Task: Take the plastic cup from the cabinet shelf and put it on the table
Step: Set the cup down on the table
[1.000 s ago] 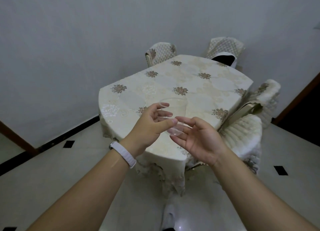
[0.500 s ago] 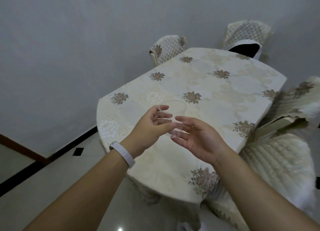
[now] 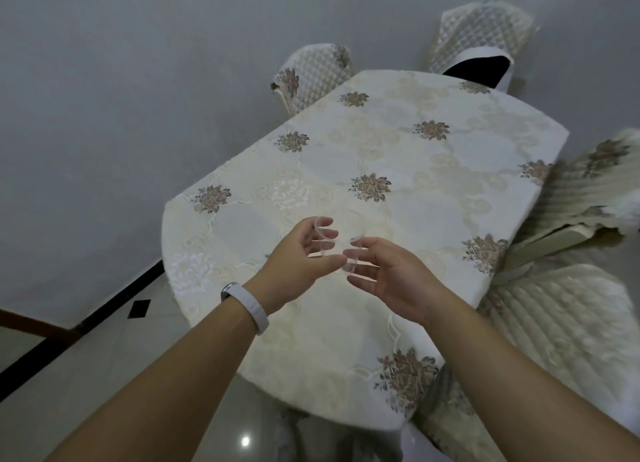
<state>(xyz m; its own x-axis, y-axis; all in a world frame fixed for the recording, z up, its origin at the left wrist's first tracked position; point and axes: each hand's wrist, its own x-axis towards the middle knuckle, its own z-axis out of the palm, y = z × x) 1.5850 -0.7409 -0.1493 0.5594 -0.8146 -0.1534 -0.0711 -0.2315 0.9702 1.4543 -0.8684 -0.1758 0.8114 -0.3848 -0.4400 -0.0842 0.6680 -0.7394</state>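
Observation:
A clear plastic cup (image 3: 341, 243) hangs in the air above the near half of the table (image 3: 450, 170), which wears a cream cloth with flower patches. My left hand (image 3: 298, 264), with a white band on its wrist, grips the cup with thumb and fingers around its side. My right hand (image 3: 391, 278) cups the bottom end, fingertips touching the plastic. The cup is see-through and hard to outline; it seems tilted, rim away from me.
Quilted chairs stand around the table: two at the far end (image 3: 311, 73) (image 3: 485, 35) and one at the right side (image 3: 571, 305). A grey wall (image 3: 121, 115) runs along the left. Glossy tiled floor (image 3: 86, 375) lies at the lower left.
I have walked closer to the table, which now fills more of the view. Both hands, still around the cup, are now over the tabletop.

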